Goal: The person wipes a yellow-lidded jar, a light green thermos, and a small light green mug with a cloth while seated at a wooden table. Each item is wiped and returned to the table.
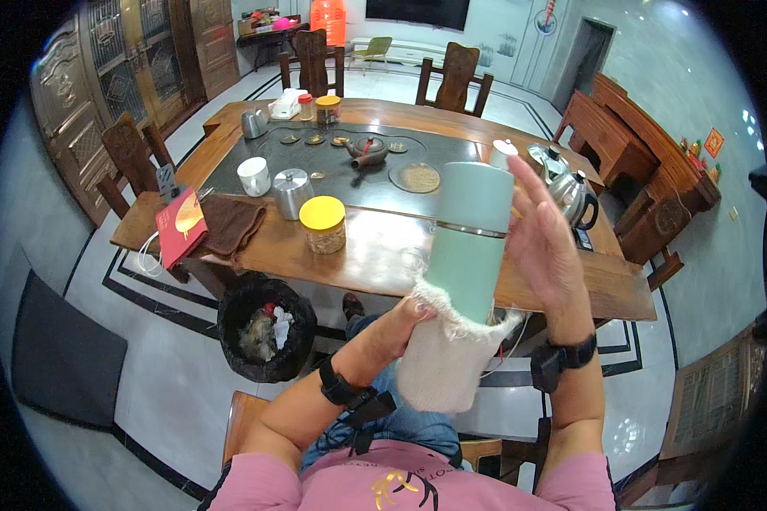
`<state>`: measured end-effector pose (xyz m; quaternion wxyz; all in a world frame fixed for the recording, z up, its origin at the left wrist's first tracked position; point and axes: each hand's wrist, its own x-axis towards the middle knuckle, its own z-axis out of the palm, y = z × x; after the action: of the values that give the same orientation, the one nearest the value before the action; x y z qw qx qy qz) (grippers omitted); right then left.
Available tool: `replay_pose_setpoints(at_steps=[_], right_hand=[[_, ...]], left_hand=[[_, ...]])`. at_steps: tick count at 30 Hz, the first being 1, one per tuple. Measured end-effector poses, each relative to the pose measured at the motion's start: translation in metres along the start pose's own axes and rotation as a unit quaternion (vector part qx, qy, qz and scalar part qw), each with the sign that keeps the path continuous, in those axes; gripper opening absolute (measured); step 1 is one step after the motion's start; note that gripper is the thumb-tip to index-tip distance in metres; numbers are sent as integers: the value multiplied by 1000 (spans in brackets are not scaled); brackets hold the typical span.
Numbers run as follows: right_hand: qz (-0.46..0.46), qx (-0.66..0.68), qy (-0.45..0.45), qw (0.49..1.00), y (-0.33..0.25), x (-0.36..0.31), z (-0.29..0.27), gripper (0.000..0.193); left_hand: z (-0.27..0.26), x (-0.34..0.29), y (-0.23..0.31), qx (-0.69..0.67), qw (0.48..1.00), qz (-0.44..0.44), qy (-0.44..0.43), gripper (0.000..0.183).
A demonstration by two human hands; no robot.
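Note:
A mint-green thermos flask (465, 264) with a paler blue-green lid (475, 194) tilts slightly in front of me. Its lower part is inside a cream knitted sleeve (448, 366) with a frayed, loose upper edge. My left hand (403, 328) grips the sleeve's rim on the left side; some of its fingers are hidden behind the cloth. Beside the lid and upper body, my right hand (547, 247) is raised with its fingers stretched out. Whether its palm touches the flask, I cannot tell.
The wooden tea table (375, 272) bears a yellow-lidded jar (323, 226), a steel canister (294, 194), a white mug (254, 176), a clay teapot (368, 151) and a kettle (575, 200). A red booklet (181, 228) lies by a brown towel (233, 224). Below stands a lined bin (267, 328).

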<state>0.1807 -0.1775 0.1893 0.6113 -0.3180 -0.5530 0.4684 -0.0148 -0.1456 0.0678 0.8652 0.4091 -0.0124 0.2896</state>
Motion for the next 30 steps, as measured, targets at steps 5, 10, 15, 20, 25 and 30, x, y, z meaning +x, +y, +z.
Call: replay_pose_setpoints(at_steps=[5, 10, 15, 20, 25, 30], right_hand=[[56, 161, -125, 977, 22, 16, 10, 110], [44, 234, -172, 956, 24, 20, 25, 118], [27, -140, 62, 988, 15, 16, 21, 88], [-72, -260, 97, 958, 33, 3, 28, 98], [-7, -12, 108, 994, 46, -6, 18, 111], [103, 182, -55, 976, 55, -15, 19, 81]], left_hand=[[-9, -11, -25, -126, 989, -8, -79, 80], [-6, -19, -18, -109, 989, -83, 62, 100], [-3, -5, 14, 258, 954, 33, 152, 75], [-8, 8, 16, 438, 860, 95, 244, 68], [-26, -9, 14, 238, 959, 26, 152, 80], [-26, -24, 3, 139, 985, 3, 101, 100]])
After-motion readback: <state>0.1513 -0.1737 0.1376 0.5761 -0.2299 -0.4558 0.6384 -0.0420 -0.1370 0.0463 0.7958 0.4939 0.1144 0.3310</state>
